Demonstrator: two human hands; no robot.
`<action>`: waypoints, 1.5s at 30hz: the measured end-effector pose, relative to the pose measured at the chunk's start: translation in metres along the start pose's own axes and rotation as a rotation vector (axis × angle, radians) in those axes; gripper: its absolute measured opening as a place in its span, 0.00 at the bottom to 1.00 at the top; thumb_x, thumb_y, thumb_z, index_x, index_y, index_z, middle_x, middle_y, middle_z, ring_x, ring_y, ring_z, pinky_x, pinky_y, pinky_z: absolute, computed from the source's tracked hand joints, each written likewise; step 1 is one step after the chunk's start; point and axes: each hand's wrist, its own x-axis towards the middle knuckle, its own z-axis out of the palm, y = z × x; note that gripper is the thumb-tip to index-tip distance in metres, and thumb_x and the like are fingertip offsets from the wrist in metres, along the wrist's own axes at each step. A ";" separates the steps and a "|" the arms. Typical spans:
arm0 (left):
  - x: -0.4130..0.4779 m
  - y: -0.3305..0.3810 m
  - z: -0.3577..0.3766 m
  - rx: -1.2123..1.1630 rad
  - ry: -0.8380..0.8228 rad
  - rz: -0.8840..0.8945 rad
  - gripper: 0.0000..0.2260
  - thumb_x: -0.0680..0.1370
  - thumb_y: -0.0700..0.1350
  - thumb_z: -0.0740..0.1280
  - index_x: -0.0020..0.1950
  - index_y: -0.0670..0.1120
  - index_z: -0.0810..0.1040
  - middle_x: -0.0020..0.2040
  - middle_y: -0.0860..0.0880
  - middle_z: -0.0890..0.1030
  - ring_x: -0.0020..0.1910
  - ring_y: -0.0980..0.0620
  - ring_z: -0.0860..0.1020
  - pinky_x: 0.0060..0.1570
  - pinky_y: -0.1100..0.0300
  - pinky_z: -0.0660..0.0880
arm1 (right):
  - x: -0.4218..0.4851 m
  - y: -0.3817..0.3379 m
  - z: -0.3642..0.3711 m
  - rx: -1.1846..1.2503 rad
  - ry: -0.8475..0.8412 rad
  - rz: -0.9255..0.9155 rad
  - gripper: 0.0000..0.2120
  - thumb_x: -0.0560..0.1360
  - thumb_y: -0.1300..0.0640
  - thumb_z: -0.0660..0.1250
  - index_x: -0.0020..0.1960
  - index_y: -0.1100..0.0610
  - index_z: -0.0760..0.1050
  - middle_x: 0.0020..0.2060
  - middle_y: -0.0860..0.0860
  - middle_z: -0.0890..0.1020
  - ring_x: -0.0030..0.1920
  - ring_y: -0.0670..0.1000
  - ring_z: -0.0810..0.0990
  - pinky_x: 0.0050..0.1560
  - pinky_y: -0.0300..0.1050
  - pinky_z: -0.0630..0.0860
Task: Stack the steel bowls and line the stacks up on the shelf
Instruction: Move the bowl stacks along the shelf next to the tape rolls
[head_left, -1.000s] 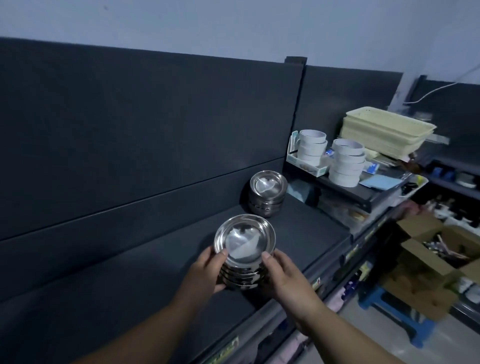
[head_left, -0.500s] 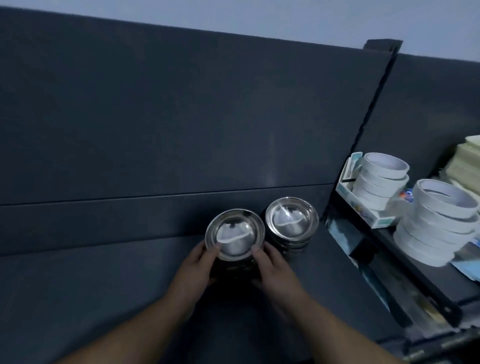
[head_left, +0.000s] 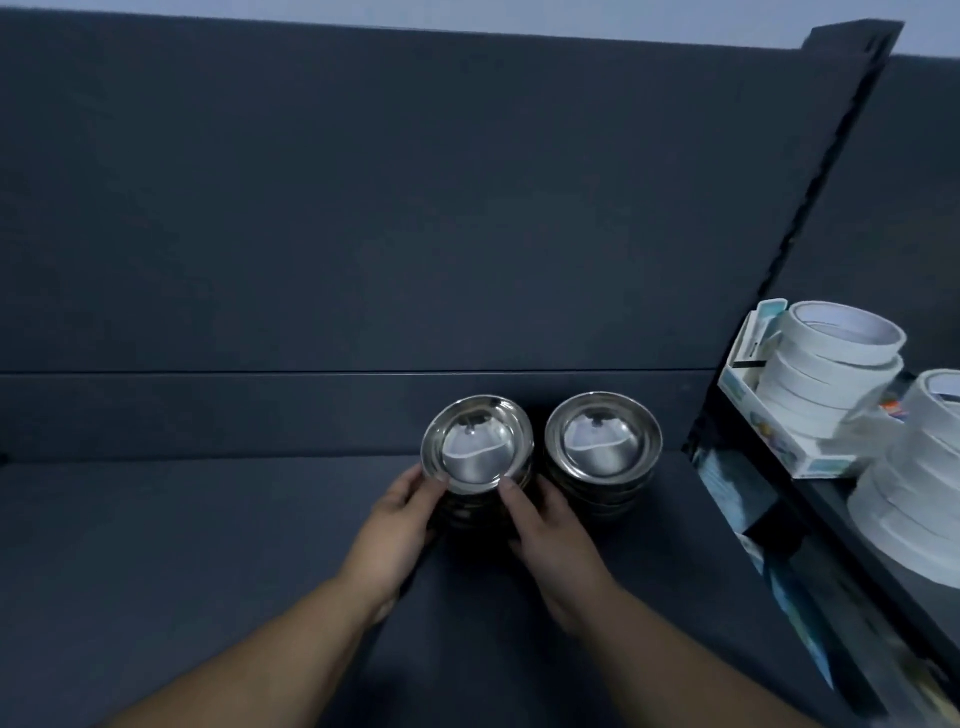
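Observation:
Two stacks of shiny steel bowls stand side by side on the dark shelf (head_left: 182, 545), close to its back panel. My left hand (head_left: 400, 525) grips the left side of the left stack (head_left: 477, 451) and my right hand (head_left: 545, 530) grips its right side, fingers on the rim and lower bowls. The right stack (head_left: 603, 442) stands free just to the right, almost touching the held one. The lower bowls of the left stack are partly hidden by my fingers.
A dark upright divider (head_left: 810, 218) bounds the shelf on the right. Beyond it, stacks of white tape rolls (head_left: 826, 374) and a small white box (head_left: 779, 441) sit on a neighbouring shelf. Bare shelf surface stretches to the left of the stacks.
Both hands carried the stack from the shelf's front toward the back panel and brought it beside the other stack. The view has moved closer and turned left.

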 end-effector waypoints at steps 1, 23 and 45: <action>-0.005 -0.001 -0.005 0.026 0.004 0.004 0.17 0.78 0.49 0.65 0.66 0.49 0.73 0.60 0.50 0.81 0.60 0.52 0.78 0.66 0.53 0.71 | -0.004 0.003 -0.001 -0.017 0.018 0.001 0.34 0.60 0.31 0.72 0.63 0.42 0.73 0.57 0.40 0.81 0.59 0.42 0.79 0.66 0.52 0.73; -0.405 -0.060 -0.361 1.026 0.650 -0.107 0.27 0.75 0.54 0.67 0.73 0.51 0.65 0.70 0.50 0.68 0.60 0.53 0.75 0.62 0.63 0.67 | -0.274 0.076 0.273 -1.040 -0.634 -0.449 0.25 0.71 0.46 0.69 0.67 0.48 0.70 0.60 0.46 0.77 0.60 0.48 0.76 0.57 0.39 0.70; -0.502 -0.058 -0.571 1.001 1.047 -0.438 0.28 0.77 0.55 0.64 0.75 0.52 0.61 0.73 0.52 0.65 0.68 0.52 0.69 0.65 0.57 0.70 | -0.310 0.091 0.563 -1.101 -1.090 -0.629 0.30 0.73 0.45 0.68 0.72 0.48 0.64 0.66 0.48 0.73 0.62 0.49 0.74 0.62 0.43 0.72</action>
